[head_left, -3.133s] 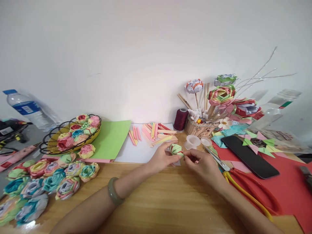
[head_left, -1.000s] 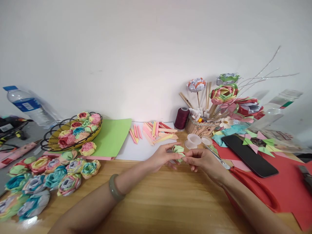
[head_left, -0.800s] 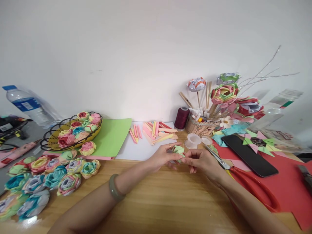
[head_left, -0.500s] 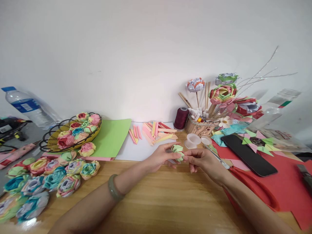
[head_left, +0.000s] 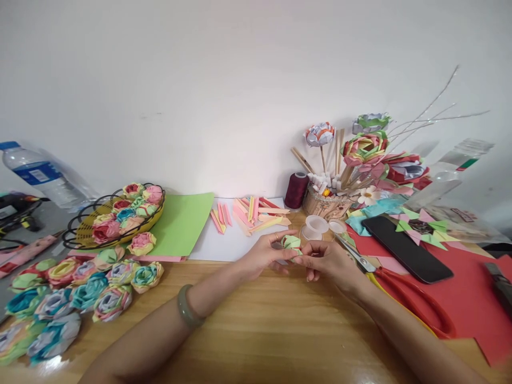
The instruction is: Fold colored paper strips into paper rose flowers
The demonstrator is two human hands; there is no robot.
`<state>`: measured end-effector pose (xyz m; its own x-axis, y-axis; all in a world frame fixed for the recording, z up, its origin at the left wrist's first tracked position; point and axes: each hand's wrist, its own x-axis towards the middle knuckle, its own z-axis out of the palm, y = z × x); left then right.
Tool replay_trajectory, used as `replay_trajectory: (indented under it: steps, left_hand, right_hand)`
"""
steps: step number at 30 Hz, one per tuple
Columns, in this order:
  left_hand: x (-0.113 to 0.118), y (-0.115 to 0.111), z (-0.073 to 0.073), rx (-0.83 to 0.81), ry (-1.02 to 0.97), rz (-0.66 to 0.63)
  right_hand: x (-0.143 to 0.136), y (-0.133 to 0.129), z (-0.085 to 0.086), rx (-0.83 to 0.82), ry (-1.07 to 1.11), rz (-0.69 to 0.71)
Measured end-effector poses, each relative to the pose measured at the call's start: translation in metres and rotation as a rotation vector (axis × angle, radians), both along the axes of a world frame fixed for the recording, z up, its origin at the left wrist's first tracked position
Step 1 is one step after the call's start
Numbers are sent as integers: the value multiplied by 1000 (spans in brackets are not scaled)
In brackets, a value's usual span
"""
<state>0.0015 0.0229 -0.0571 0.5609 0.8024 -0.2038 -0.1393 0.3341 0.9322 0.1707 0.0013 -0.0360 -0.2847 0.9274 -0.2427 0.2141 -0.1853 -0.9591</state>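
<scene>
A small paper flower [head_left: 290, 242], mostly light green with a bit of red, is held above the wooden table [head_left: 272, 325]. My left hand [head_left: 262, 257] grips it from the left between thumb and fingers. From the right, the thumb and fingertips of my right hand [head_left: 326, 262] pinch its edge. Fingers cover part of the flower, so its underside is hidden. Just behind the hands lie folded paper strips [head_left: 252, 214] in pink, yellow and red on a white sheet [head_left: 212, 248]. A clear plastic spool [head_left: 314, 226] stands close to my right hand.
Finished paper flowers [head_left: 90, 290] cover the left side, with more in a yellow basket [head_left: 86, 234]. On the right are red-handled scissors [head_left: 416, 298], a black phone [head_left: 408, 248], red paper [head_left: 468, 298] and a decorated pot [head_left: 328, 205]. A dark red thread cone [head_left: 296, 190] stands near the wall.
Both hands stay on the flower, with the right fingers shifted slightly along its edge. The whole view has moved a little.
</scene>
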Motion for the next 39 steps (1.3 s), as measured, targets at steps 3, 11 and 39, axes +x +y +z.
replay_trajectory:
  steps: [3,11,39]
  left_hand:
    - [-1,0,2,-5,-3,-3]
    - [-2,1,2,-4,7,-11]
    - [0,-1,7,-52,-32,-15]
  right_hand:
    - [0,0,2,-31,30,-16]
    - [6,2,6,-81,4,-24]
    - [9,2,7,-109,93,48]
